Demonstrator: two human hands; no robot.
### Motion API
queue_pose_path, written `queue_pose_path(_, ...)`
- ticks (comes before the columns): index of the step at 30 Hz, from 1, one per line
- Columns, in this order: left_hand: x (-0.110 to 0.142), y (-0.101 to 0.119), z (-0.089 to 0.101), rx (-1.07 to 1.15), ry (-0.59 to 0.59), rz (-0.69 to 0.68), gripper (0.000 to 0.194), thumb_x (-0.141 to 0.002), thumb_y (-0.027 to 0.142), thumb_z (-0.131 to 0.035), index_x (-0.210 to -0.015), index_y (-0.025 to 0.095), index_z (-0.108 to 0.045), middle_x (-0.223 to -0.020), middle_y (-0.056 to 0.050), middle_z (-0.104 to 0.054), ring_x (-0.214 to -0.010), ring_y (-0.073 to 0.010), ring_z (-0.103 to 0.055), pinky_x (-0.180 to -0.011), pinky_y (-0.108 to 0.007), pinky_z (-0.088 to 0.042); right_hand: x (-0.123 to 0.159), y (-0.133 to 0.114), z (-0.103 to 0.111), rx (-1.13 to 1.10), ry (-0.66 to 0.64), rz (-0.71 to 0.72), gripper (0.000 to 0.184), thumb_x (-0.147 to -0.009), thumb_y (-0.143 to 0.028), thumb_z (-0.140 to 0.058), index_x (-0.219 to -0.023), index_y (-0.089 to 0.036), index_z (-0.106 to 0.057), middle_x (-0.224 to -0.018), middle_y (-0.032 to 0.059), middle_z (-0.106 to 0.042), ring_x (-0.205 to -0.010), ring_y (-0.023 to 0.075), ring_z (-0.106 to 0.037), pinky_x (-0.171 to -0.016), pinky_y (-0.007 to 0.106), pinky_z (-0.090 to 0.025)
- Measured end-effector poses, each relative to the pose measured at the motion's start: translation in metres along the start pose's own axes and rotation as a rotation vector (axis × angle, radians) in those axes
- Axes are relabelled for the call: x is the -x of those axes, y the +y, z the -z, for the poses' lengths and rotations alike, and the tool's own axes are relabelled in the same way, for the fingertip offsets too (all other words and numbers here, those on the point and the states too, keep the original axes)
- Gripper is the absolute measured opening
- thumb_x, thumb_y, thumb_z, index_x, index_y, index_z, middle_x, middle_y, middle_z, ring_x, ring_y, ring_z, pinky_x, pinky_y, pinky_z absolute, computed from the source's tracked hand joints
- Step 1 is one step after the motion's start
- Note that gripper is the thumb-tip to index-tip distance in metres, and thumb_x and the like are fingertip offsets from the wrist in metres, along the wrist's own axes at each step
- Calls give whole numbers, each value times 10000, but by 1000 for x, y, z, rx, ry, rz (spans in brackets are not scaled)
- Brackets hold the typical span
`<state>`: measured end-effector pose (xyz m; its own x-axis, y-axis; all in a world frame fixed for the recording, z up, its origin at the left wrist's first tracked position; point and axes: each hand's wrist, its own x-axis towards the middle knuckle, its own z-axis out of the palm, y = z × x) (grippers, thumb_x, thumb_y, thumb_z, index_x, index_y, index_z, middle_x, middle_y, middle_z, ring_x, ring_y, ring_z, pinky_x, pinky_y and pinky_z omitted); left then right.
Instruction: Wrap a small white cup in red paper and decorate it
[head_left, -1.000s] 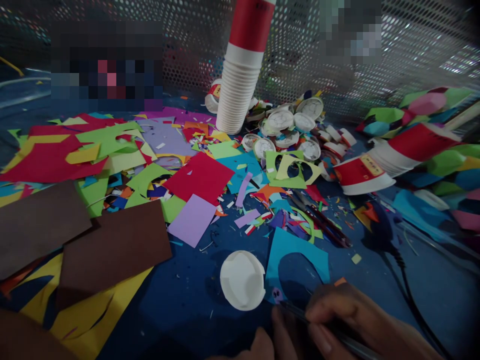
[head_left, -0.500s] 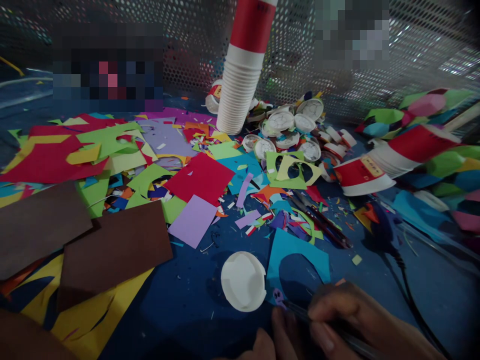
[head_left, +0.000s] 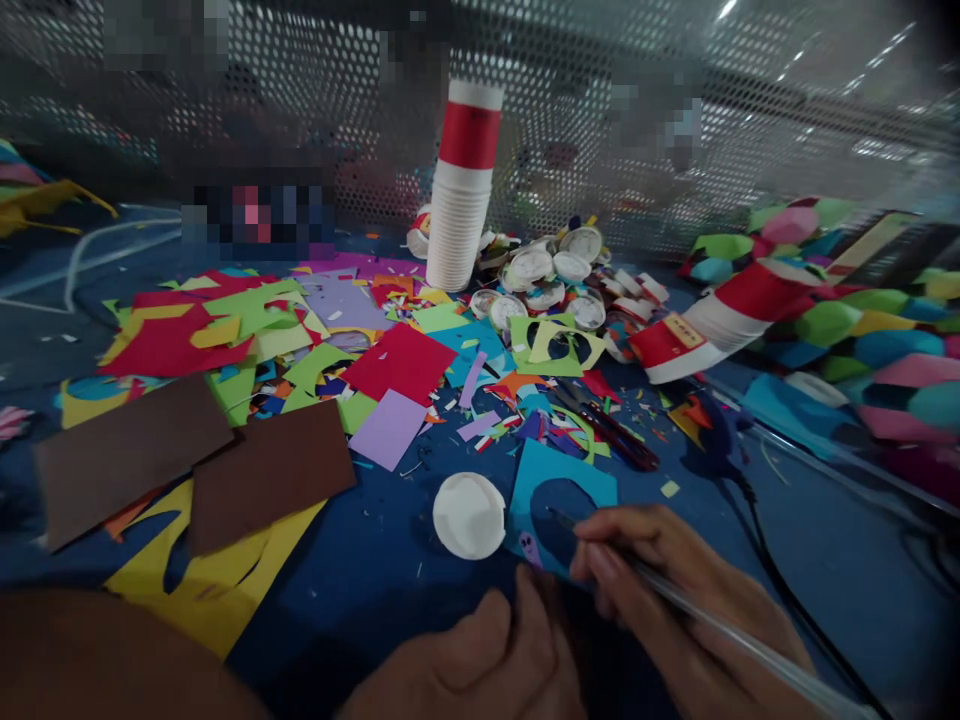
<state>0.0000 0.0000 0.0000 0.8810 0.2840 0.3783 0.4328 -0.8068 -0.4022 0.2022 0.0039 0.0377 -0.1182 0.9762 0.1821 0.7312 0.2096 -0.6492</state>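
My left hand (head_left: 480,650) is closed at the bottom centre, its fingertips pinching the lower end of a small purple paper cutout (head_left: 529,547) with a dark drawn face. In my right hand (head_left: 675,590) is a slim pen (head_left: 739,635) with a clear barrel, its tip pointing left, a little above and right of the cutout. Beneath the tip lies a blue paper sheet (head_left: 570,462) with a large round hole. Left of that sheet rests a shallow white paper disc (head_left: 469,516) with a raised rim.
Coloured paper scraps spread across the blue table, with brown sheets (head_left: 274,475) at left. A tall paper cup stack (head_left: 459,215) stands behind; another cup stack (head_left: 720,320) lies tilted at right. Cut cup bases (head_left: 532,265), scissors (head_left: 611,425) and a black cable (head_left: 765,550) lie around.
The pen tip has drawn away from the purple cutout, up and to the right. My view has shifted, showing more of both hands. My left fingers still pinch the cutout.
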Motion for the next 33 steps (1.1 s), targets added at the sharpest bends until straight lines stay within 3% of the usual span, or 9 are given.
queue_pose_path(4,3,-4,9,44,-6,-29,283,-982,292,-458,-1200,170,-590,-1207,-54,-635,-1099,-175,-551,-987,-339,-327,3,-3,2,6,0,18,150,-967,-346,-484,-1007,-255,-596,-771,-32,-687,-637,113,-669,-607,188,-521)
queue_pose_path(9,3,15,12,-23,68,25,215,-957,304,-505,-1044,167,-646,-1101,-37,-679,-1077,-200,-564,-950,-348,-317,5,-7,2,-17,-46,91,214,-1004,-328,-404,-1090,-260,-588,-972,-7,-713,-876,137,-697,-735,223,-529)
queue_pose_path(14,11,31,19,-63,-18,119,372,-980,322,-424,-1278,145,-560,-1339,-94,-582,-1212,-225,-485,-966,-349,-291,5,-3,-1,-31,-27,164,216,-998,-322,-402,-1032,-240,-599,-968,19,-705,-884,182,-675,-801,303,-507)
queue_pose_path(19,12,33,30,-7,-130,57,409,-994,321,-347,-1326,148,-514,-1406,-106,-518,-1260,-248,-444,-999,-390,-282,3,8,-9,-72,-11,218,185,-963,-331,-449,-1036,-236,-590,-970,34,-695,-874,200,-666,-797,320,-506)
queue_pose_path(24,7,19,39,115,-180,31,463,-972,332,-380,-1368,100,-448,-1399,-119,-498,-1218,-245,-454,-968,-390,-344,-4,22,-18,-109,-87,189,192,-921,-354,-511,-1067,-244,-570,-1006,42,-685,-900,208,-665,-816,335,-510)
queue_pose_path(28,4,-1,41,240,-233,-58,586,-887,392,-561,-1365,78,-435,-1315,-126,-535,-1127,-243,-485,-900,-387,-394,-12,29,-20,-85,-120,159,230,-899,-399,-541,-1074,-252,-567,-996,43,-685,-909,223,-664,-814,346,-510)
queue_pose_path(30,2,-12,37,323,-189,-124,669,-852,520,-575,-1330,65,-469,-1236,-130,-573,-1074,-256,-503,-852,-399,-415,-15,29,-19,-61,-134,141,247,-904,-438,-533,-1064,-254,-574,-1001,48,-687,-918,234,-660,-822,356,-505)
queue_pose_path(33,-4,-32,24,479,-75,-160,665,-864,653,-463,-1227,105,-565,-1123,-113,-624,-1002,-250,-539,-799,-391,-439,-17,29,-15,-113,-149,126,272,-910,-476,-517,-1049,-254,-588,-1014,59,-692,-921,247,-658,-827,364,-512)
